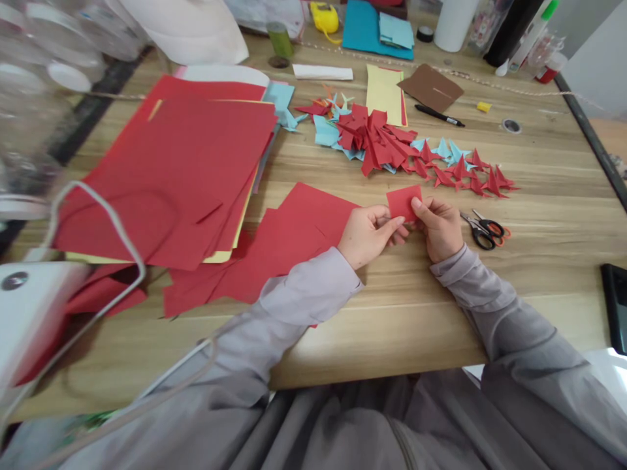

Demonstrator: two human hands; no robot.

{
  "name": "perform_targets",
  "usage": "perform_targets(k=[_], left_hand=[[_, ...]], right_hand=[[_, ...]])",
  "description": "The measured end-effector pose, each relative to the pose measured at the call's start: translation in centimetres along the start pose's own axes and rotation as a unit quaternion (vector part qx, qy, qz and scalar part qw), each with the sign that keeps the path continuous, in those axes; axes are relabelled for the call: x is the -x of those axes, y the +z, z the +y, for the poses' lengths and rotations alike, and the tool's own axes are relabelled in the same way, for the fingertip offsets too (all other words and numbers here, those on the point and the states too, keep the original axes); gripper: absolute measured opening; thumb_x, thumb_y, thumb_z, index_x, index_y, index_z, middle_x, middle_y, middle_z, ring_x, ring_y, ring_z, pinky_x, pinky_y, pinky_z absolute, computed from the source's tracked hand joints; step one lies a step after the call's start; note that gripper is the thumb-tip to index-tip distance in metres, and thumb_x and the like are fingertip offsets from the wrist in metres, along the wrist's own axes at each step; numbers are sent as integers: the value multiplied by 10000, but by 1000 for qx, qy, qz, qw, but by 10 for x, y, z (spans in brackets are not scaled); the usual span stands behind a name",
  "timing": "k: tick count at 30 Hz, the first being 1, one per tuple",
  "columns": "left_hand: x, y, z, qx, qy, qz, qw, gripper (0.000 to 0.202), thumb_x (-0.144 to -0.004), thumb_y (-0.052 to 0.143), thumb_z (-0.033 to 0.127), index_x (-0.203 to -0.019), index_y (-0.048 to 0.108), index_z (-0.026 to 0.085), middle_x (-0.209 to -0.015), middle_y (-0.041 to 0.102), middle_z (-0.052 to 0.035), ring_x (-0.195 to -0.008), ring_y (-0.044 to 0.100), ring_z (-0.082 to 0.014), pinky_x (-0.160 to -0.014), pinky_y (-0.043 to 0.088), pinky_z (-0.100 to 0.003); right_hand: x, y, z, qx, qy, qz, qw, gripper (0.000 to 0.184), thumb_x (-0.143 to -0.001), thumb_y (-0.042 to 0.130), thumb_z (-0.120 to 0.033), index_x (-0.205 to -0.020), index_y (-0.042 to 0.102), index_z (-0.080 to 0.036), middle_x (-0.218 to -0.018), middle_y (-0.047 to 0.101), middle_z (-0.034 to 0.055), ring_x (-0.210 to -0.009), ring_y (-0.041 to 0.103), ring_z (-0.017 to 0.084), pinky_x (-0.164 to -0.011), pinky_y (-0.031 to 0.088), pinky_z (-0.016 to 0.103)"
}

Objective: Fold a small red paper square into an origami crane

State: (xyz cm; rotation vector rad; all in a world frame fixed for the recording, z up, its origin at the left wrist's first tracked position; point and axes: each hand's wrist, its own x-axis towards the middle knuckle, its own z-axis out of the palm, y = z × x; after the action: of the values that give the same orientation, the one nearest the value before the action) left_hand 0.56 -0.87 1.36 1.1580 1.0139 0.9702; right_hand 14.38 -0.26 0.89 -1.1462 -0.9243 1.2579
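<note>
A small square of red paper is held up between my two hands, above the table. My left hand pinches its lower left part with thumb and fingers. On the right edge, the thumb and curled fingers of my right hand grip the same piece. Larger cut sheets of red paper lie under and to the left of my left hand. Just right of my right hand rest black-handled scissors, with an orange-handled pair partly beneath. Beyond my hands spreads a heap of folded red and light-blue paper cranes.
A tall stack of red sheets fills the left side, near a white device with a cable. Farther back lie a black pen, brown paper, yellow paper and a yellow tape measure. A phone sits at the right edge.
</note>
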Motion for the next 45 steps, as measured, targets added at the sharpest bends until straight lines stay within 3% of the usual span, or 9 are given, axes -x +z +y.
perform_targets(k=[7,12,20,23,30,35,45], left_hand=[[-1,0,-2,2,3,-12,1000,274,-793,649,250,-598,486,149,-604,692,-52,-473,619,-109,-466,460,-209],[-2,-2,-2,4,8,-46,999,215,-829,593,212,-642,518,134,-706,723,-78,-540,653,-117,-492,460,-209],[0,-6,-1,-22,-8,-70,997,191,-834,582,199,-662,558,120,-710,720,-81,-556,654,-121,-543,478,-236],[0,-5,-1,-36,-11,-81,996,195,-838,566,180,-652,553,123,-712,722,-83,-567,659,-126,-540,471,-234],[-1,-5,0,-14,3,-65,998,199,-815,605,206,-638,554,130,-675,718,-69,-566,658,-121,-530,472,-218],[-3,-5,-1,23,6,-40,999,192,-820,611,238,-673,564,125,-670,711,-61,-548,655,-121,-517,478,-221],[-2,-6,0,3,16,-55,998,251,-809,635,306,-659,519,142,-689,712,-68,-553,648,-124,-526,468,-236]], right_hand=[[-2,-2,0,-29,28,3,999,397,-552,817,-453,-532,529,-181,-476,519,-62,-439,473,62,-432,402,202],[-3,-3,-2,-37,35,8,999,402,-549,820,-449,-521,520,-182,-474,504,-59,-435,465,66,-423,398,207],[0,-4,1,18,-14,-39,999,349,-558,826,-427,-606,577,-188,-576,582,-46,-469,488,67,-444,422,215],[-1,-4,2,25,-13,-28,999,405,-599,787,-485,-535,518,-189,-502,524,-55,-432,445,60,-419,396,213],[-1,-2,0,10,-5,0,1000,440,-591,771,-540,-518,525,-183,-472,495,-61,-424,430,57,-415,399,210],[1,1,-2,17,-28,-26,999,396,-436,887,-377,-614,591,-183,-574,604,-53,-502,517,74,-490,451,223],[-2,-4,-3,-5,28,-28,999,373,-549,821,-466,-584,591,-175,-499,573,-48,-428,488,61,-430,407,201]])
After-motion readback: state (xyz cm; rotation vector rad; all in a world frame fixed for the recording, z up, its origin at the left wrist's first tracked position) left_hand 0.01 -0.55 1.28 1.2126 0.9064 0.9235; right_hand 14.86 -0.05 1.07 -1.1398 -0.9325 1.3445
